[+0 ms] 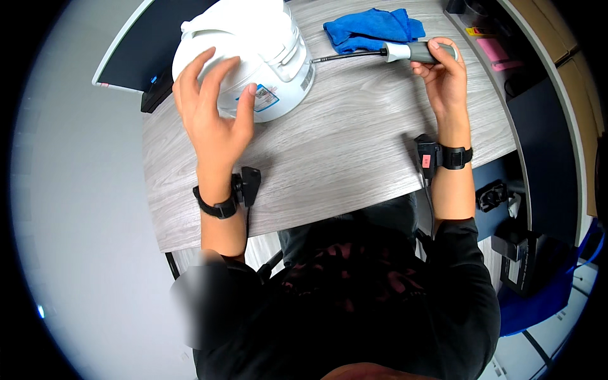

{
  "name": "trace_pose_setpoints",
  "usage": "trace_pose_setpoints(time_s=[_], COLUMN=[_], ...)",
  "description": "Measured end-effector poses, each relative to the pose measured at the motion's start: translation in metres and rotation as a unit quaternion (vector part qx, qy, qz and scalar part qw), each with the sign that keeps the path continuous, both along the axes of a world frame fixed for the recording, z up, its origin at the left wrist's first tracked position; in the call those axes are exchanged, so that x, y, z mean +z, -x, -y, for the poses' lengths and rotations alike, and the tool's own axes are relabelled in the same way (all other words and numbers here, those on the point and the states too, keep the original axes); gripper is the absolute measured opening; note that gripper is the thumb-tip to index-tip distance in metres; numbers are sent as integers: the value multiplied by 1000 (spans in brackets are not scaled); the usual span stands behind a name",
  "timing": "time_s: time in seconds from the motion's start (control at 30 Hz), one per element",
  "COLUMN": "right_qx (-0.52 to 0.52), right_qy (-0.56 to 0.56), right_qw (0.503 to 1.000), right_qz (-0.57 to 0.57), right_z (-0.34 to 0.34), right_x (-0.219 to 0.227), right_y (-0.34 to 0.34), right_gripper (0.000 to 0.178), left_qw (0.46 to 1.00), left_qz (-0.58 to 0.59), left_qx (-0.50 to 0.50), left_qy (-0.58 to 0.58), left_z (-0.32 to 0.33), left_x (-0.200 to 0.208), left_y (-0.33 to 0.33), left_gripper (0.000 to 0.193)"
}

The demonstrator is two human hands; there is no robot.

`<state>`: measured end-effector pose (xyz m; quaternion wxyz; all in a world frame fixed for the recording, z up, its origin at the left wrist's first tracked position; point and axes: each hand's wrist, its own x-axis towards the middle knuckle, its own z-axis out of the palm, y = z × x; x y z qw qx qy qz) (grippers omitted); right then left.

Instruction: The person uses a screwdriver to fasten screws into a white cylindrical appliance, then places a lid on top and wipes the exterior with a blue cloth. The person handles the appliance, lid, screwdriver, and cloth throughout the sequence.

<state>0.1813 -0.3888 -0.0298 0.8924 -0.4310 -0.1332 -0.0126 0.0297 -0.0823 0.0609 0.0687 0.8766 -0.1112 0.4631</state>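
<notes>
A white, round, lidded appliance (pixel 278 38), much like a small rice cooker, stands at the far left of the desk with a sticker low on its side. My left hand (pixel 215 114) is open beside it, fingers spread and curved toward its near side; whether they touch it I cannot tell. In my right hand (pixel 446 76) is a screwdriver (pixel 398 52) with a grey and white handle, gripped at the handle's end. Its black shaft points left, and the tip appears at the appliance's right side; contact is unclear.
Behind the screwdriver lies a crumpled blue cloth (pixel 373 28). A dark monitor screen (pixel 142 47) stands at the far left. Along the right runs a shelf unit (pixel 538 126) holding small items. Both wrists carry strapped black devices with cables. The grey wood-grain desk (pixel 329 152) ends near my lap.
</notes>
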Motion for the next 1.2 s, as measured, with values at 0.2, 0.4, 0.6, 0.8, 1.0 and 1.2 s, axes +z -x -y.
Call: trace_pose_setpoints(time_s=[0.2,0.4,0.6,0.8,1.0,1.2], right_qx=[-11,-29,-18,-27,-23,-11], right_qy=[-12,-7,-7,-11,-6,-13], right_qw=[1000,1000,1000,1000,999,992], right_qz=[-13,-4,3,7,39,128], right_z=[-5,-6,-8,-10,-10,-9], right_x=[-4,-2,-2,-1,-3,9], right_y=[0,2,2,4,4,1], right_gripper=[23,28,32,36,36,29], left_qw=[998,998,999,999,999,998], left_qz=[-43,-29,-18,-4,6,19], left_qx=[-4,12,23,34,45,58], left_qy=[46,49,44,27,18,19], left_z=[-13,-9,-4,2,6,7], left_x=[-13,-16,-18,-19,-21,-26], left_y=[-21,-21,-23,-25,-27,-33], left_gripper=[38,38,37,36,37,39])
